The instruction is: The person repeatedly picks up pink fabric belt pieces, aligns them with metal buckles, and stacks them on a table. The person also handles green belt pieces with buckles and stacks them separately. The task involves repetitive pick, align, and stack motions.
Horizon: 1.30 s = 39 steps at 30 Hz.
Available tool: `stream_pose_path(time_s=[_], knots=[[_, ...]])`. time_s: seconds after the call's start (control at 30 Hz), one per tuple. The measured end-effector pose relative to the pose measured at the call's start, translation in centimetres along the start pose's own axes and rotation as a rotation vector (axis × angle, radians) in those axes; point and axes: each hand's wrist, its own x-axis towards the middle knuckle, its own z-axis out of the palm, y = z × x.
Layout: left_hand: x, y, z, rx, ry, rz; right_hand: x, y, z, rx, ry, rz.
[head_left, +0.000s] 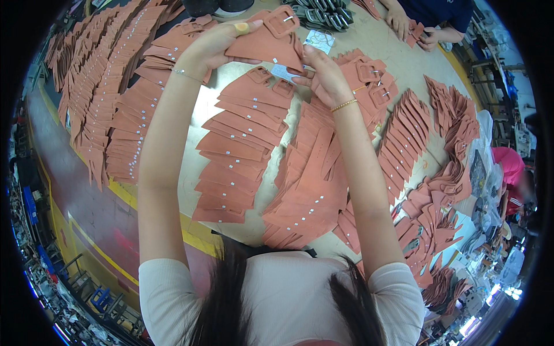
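Salmon strap (262, 46) sits pinched by left fingers (232, 30), right fingers (315, 57) at its edge, grip unclear; slackness could drop it onto straps (234, 164) beneath.

A narrow strip of pale tabletop (269, 187) lies free between two rows of overlapping flat terracotta pieces (231, 179); heaped dark green buckled straps (319, 14) crowd the far side.

Dark green buckled straps (323, 14) lie heaped at the far side of the table (369, 40), and a person in a dark blue top (437, 10) is at its far right edge. Clear plastic (486, 138) hangs crumpled on the right, near a person in pink (508, 166). Leftward, yellow lines cross a maroon-grey floor (104, 202), with a blue stool (101, 299) lower down
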Motion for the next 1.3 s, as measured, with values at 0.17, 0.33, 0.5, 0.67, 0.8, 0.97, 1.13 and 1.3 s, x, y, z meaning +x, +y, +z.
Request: stream_pose_path(time_s=[0.17,0.33,0.5,0.67,0.8,0.97,1.13,1.3], knots=[[1.2,-2.0,-0.9,0.025,-0.029,-0.057,0.5,1.3,0.0,-0.184,0.132,0.025],[1.8,-2.8,-2.4,0.013,0.069,-0.176,1.3,2.3,0.8,-0.327,0.131,0.081],[1.3,-1.5,-3.5,0.078,0.138,-0.113,1.3,2.5,1.2,-0.397,0.056,0.067],[0.3,0.3,-4.5,0.226,0.322,-0.068,1.2,3.5,0.4,-0.429,0.105,0.133],[-0.7,2.4,-5.1,0.306,0.295,0.058,1.1,3.5,0.0,-0.596,0.078,0.150],[-2.1,6.1,-3.9,0.202,0.295,0.125,1.0,3.2,0.2,-0.854,0.076,0.158],[-1.5,5.6,-1.7,-0.008,0.030,0.105,0.6,2.2,0.1,-0.912,0.215,-0.129],[1.2,2.1,0.7,0.062,-0.042,0.169,-0.4,-1.1,-1.0,0.136,0.022,0.036]])
